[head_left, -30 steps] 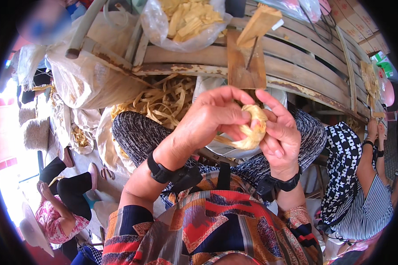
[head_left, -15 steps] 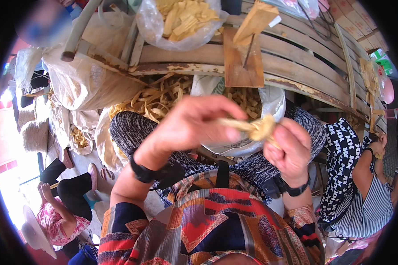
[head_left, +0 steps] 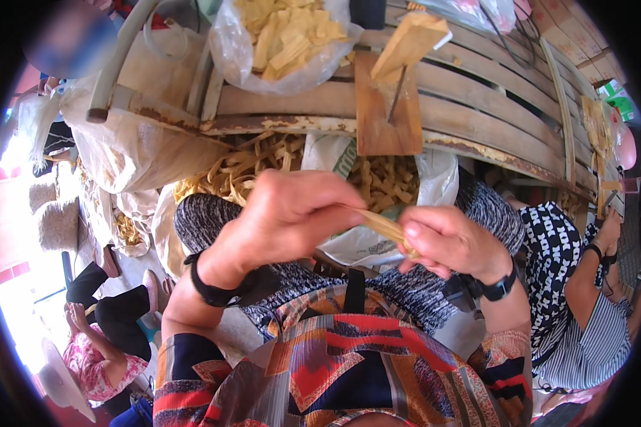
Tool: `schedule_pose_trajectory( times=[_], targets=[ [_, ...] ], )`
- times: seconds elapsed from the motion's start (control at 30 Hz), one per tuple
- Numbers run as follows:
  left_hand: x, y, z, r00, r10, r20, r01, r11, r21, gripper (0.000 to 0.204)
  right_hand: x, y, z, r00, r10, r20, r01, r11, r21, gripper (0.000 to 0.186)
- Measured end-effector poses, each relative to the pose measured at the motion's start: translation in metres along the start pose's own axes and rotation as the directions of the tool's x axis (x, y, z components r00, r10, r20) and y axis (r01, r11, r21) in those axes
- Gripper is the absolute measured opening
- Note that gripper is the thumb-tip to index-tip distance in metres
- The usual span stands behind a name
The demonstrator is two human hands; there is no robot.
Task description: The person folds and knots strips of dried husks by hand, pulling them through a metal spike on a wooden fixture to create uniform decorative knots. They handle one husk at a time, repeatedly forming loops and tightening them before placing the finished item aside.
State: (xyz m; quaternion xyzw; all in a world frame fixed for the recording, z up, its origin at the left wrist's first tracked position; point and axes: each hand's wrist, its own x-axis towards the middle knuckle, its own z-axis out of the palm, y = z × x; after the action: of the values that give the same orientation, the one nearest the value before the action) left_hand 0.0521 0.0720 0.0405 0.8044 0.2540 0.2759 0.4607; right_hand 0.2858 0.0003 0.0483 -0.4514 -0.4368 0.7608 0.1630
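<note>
Over my lap, my left hand (head_left: 292, 217) is closed on one end of a pale yellow dried strip (head_left: 381, 228), blurred a little by motion. The fingers of my right hand (head_left: 452, 242) wrap round the strip's other end, thumb on top. Beyond both hands stands a white sack (head_left: 438, 174) holding yellowish strips (head_left: 384, 178), with more loose strips (head_left: 221, 164) to its left. On the slatted bench above lie a wooden board (head_left: 374, 121) with an angled wood block (head_left: 406, 46) and a thin metal rod, and a clear bag of yellow flat pieces (head_left: 281, 39).
A large translucent bag (head_left: 128, 142) is left of the bench (head_left: 498, 99). Co-workers sit at the lower left (head_left: 103, 356) and right (head_left: 580, 320), their hands apart from mine. Stacked cartons (head_left: 570, 35) are at the back right.
The yellow bundle, looped in my fingers a second ago, now shows as a straightened strip between my hands. My left hand has moved left and my right hand has moved slightly right.
</note>
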Motion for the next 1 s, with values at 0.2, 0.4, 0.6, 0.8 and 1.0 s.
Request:
schedule_pose_trajectory(
  times=[0.2,0.4,0.6,0.8,1.0],
  targets=[
    [0.042,-0.036,-0.003,0.916,-0.399,-0.035,0.391,0.909,-0.146,0.013,0.023,0.01,-0.035,0.942,-0.169,-0.289,0.207,0.973,0.106,0.028],
    [0.086,-0.079,0.009,0.919,-0.385,-0.083,0.371,0.917,-0.144,0.015,0.056,0.011,-0.072,0.795,-0.206,-0.571,0.183,0.978,-0.098,0.031],
    [0.103,-0.115,0.028,0.899,-0.282,-0.336,0.35,0.922,0.163,0.015,0.085,0.034,-0.089,0.559,-0.453,-0.695,0.074,0.862,-0.502,0.03],
    [0.081,-0.081,0.013,0.808,-0.586,-0.059,0.494,0.729,-0.473,0.035,0.055,0.014,-0.073,0.828,-0.087,-0.554,0.196,0.97,0.141,0.034],
    [0.071,-0.038,0.024,0.841,-0.515,0.164,0.474,0.556,-0.683,0.025,0.045,0.006,-0.029,0.898,-0.142,-0.417,0.266,0.929,0.256,0.038]
  ],
)
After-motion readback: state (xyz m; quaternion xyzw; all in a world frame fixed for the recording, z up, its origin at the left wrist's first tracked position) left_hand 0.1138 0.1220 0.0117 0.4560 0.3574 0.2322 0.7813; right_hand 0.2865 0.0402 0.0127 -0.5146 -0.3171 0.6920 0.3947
